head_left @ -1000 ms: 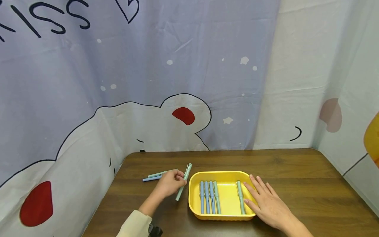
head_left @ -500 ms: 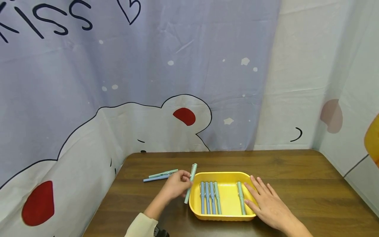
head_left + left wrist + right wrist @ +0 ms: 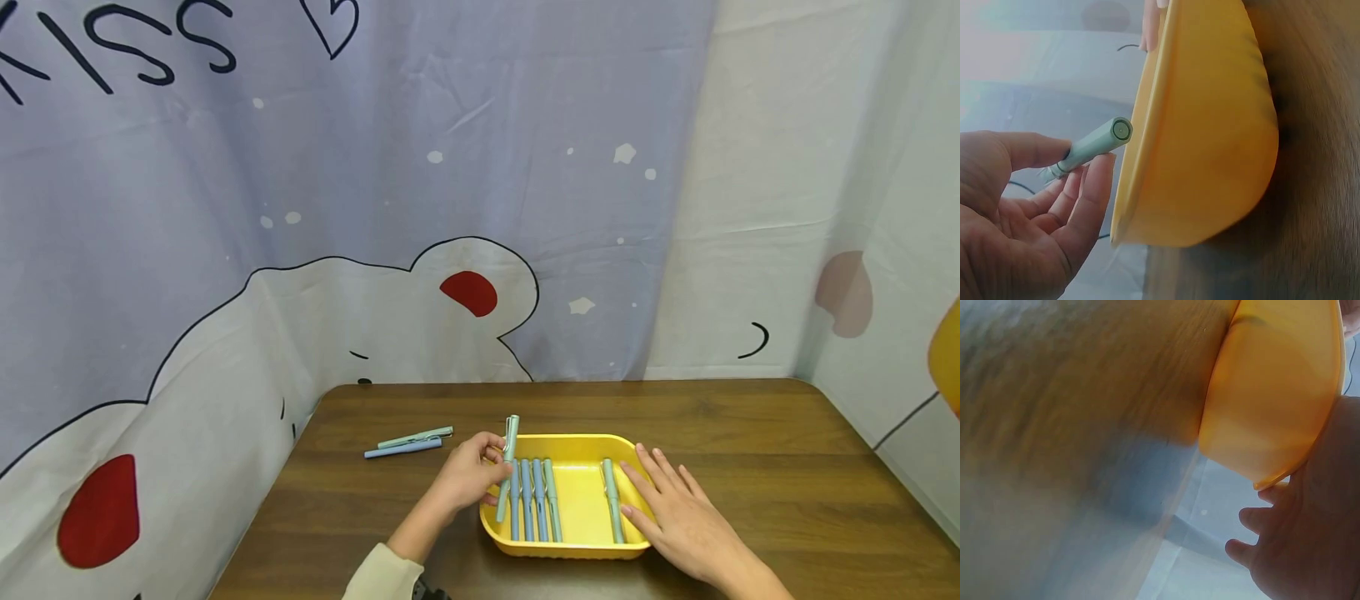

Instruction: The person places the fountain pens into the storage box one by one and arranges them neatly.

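Head cam: L hand (image 3: 472, 473) pinches grn pen (image 3: 512, 437); R hand (image 3: 688, 523) splayed at tray (image 3: 570, 551), gripping nil. Slack pinch cld drop pen.

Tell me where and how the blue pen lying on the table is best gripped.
Probably pinch the blue pen near its left end, coming from above with thumb and finger across its width. It lies flat and slim, and that end juts past the green pen close along its far side, leaving more room for fingers.
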Action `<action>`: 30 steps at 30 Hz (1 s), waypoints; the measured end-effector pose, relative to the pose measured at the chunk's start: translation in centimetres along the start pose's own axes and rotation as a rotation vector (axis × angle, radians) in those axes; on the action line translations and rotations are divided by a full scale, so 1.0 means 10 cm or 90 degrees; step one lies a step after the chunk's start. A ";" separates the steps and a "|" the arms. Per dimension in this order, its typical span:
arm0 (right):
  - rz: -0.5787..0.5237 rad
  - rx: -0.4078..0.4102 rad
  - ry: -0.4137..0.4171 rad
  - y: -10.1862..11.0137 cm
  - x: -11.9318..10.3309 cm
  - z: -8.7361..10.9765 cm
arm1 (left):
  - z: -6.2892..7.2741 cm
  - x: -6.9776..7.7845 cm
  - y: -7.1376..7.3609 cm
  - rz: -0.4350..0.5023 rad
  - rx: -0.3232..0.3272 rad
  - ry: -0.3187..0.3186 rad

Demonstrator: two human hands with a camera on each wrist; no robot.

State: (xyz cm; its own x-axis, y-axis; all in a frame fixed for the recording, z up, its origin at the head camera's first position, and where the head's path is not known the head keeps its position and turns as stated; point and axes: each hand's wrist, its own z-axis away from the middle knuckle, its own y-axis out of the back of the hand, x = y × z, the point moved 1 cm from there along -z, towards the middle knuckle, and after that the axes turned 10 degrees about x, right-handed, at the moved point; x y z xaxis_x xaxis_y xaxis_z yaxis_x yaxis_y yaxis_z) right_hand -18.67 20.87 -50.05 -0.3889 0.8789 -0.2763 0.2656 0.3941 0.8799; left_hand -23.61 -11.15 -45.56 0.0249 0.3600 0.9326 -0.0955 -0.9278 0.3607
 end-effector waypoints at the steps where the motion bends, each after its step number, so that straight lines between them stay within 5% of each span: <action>1: 0.000 0.000 0.000 0.00 0.00 0.00 | 0.00 0.00 -0.02 0.007 -0.002 0.001; 7: 0.000 -0.004 -0.002 -0.01 0.01 0.00 | 0.01 0.04 -0.16 0.054 -0.009 0.007; 30: 0.003 0.010 0.003 -0.01 0.00 0.00 | 0.01 0.12 -0.60 0.061 -0.031 0.021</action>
State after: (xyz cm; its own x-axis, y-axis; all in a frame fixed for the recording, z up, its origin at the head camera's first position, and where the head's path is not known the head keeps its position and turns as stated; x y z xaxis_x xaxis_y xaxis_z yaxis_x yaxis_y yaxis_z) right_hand -18.64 20.81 -50.11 -0.3915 0.8794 -0.2710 0.2807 0.3946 0.8749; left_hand -22.87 -5.13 -46.60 -0.0197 0.2733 0.9617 -0.1447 -0.9526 0.2677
